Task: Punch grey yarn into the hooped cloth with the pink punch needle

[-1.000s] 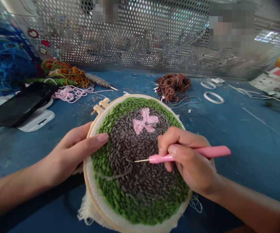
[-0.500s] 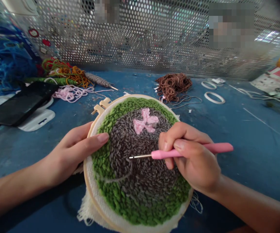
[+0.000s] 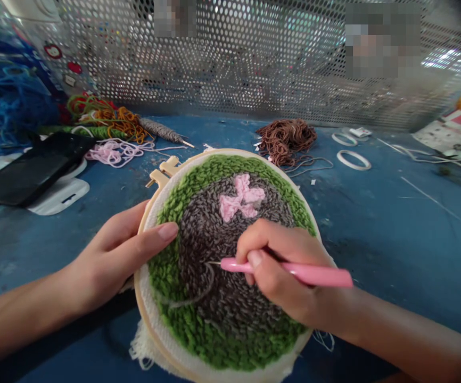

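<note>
A round wooden embroidery hoop (image 3: 140,295) is tilted toward me, holding white cloth covered in loops: a green yarn border (image 3: 230,355), a dark grey-brown middle (image 3: 198,223) and a pink shape (image 3: 240,198). My left hand (image 3: 122,247) grips the hoop's left side, thumb on the front, other fingers hidden behind. In my right hand (image 3: 282,266), closed like around a pen, is a pink-handled punch needle (image 3: 326,275). Its thin metal shaft is mostly out of sight at the dark loops. A loose grey yarn strand (image 3: 204,295) curves from near the tip to the lower left.
A black phone (image 3: 31,169) and blue yarn (image 3: 10,101) lie at left. Mixed yarns (image 3: 114,122), pale pink yarn (image 3: 114,152) and brown yarn (image 3: 288,141) lie behind the hoop. White rings (image 3: 353,159) are at right. A perforated metal screen (image 3: 246,64) stands at the back.
My right hand and the punch needle have moved left and slightly down. The metal shaft, in full view before, now shows only a short piece. My left hand keeps its hold.
</note>
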`<state>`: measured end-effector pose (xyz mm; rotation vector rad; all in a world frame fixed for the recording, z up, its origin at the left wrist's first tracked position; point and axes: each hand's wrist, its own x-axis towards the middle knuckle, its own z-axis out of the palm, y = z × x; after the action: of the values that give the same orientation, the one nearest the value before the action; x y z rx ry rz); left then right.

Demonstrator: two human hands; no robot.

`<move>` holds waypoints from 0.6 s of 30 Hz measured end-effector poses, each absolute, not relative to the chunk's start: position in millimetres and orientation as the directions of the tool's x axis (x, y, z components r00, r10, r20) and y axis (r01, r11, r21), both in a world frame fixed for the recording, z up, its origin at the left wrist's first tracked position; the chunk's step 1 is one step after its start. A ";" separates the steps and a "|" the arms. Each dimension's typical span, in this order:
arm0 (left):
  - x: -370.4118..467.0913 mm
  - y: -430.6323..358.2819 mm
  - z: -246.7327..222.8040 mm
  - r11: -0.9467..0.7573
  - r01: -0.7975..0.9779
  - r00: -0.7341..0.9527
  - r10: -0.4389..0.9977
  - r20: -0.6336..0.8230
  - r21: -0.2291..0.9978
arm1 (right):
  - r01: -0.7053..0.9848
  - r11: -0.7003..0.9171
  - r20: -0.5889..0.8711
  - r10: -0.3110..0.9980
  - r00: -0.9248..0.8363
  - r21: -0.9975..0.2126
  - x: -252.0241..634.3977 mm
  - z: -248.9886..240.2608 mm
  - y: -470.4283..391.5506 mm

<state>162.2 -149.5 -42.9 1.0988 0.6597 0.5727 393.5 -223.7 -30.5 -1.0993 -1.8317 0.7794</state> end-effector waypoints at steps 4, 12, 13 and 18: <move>161.8 -153.7 -42.5 0.211 -0.048 0.665 0.736 -0.127 0.976 | 0.468 0.589 0.470 0.808 -0.356 -0.659 386.3 -31.7 -220.2; 163.0 -153.3 -44.1 0.283 -0.069 0.703 0.694 -0.155 0.957 | -0.077 0.128 0.129 0.992 -0.003 -0.989 410.9 -35.1 -215.2; 162.6 -152.5 -44.6 0.285 -0.064 0.706 0.690 -0.158 0.956 | -0.109 0.131 0.130 0.991 0.015 -0.985 412.3 -36.8 -215.4; 161.7 -149.9 -46.4 0.304 -0.055 0.707 0.685 -0.178 0.951 | -0.101 0.122 0.123 0.992 -0.002 -0.987 412.6 -40.8 -216.5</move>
<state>161.7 -149.9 -46.4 1.1712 0.6407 0.5369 412.6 -216.5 -40.8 -1.0413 -1.1970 1.1707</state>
